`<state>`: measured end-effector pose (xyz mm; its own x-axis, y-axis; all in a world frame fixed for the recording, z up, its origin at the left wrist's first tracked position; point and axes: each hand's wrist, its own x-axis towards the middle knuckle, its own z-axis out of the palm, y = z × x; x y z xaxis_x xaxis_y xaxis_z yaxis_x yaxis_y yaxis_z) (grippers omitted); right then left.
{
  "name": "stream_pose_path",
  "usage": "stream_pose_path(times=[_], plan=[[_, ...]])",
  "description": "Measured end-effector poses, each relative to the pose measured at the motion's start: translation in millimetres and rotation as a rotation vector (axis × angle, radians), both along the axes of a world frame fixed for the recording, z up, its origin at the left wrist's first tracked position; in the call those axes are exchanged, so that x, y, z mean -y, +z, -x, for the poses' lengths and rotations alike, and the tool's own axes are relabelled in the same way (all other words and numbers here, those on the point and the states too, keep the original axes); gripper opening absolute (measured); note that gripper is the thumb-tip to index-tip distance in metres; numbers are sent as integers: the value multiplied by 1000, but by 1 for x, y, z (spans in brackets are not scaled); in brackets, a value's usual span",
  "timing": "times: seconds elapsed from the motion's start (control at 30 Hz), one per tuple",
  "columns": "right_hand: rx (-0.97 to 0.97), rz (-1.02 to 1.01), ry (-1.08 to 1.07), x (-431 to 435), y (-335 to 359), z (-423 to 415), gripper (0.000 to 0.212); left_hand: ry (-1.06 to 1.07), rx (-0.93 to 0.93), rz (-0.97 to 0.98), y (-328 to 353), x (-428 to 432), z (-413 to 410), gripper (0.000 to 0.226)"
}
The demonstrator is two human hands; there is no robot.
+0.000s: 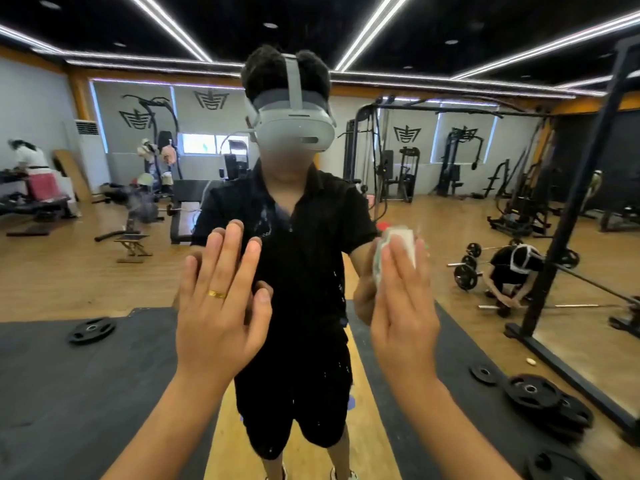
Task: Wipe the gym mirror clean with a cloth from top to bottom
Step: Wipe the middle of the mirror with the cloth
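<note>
One cloth (pixel 394 249), white and bunched, sits flat against the mirror (pixel 104 271), right of centre at about mid-height. The right hand (pixel 403 317) presses it there, fingers straight and together, not curled round it. The left hand (pixel 221 306), wearing one gold ring (pixel 217 294), is braced on the glass alongside, fingers straight, slightly spread. The risk: that bare palm could leave fresh smears, and the unclamped cloth may slip on a downstroke. White specks (pixel 266 220) dot the glass, too many to count. Two hands, one mirror.
</note>
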<state>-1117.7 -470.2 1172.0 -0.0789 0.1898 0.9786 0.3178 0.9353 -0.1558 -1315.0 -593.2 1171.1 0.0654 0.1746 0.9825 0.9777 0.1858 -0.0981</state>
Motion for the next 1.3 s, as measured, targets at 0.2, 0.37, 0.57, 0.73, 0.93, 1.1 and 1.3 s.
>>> stream_pose_path(times=[0.2,0.37,0.57,0.73,0.93,1.1,1.3], plan=[[41,-86,-103,-17,46,-18,41,44,-11,25,0,1,1,54],[-158,87,-92,-15,85,-12,47,19,-3,13,3,3,1,54],[-45,63,-65,13,3,12,50,33,7,17,2,0,1,54],[11,-38,-16,2,21,6,40,39,-5,-2,-1,-2,0,54],[-191,6,-11,-16,84,3,46,38,-35,-5,0,-2,1,57],[-122,40,27,18,34,32,46,49,-23,-15,-2,-4,-1,58],[35,-69,68,23,-3,34,51,64,-20,-19,-6,-5,0,58]])
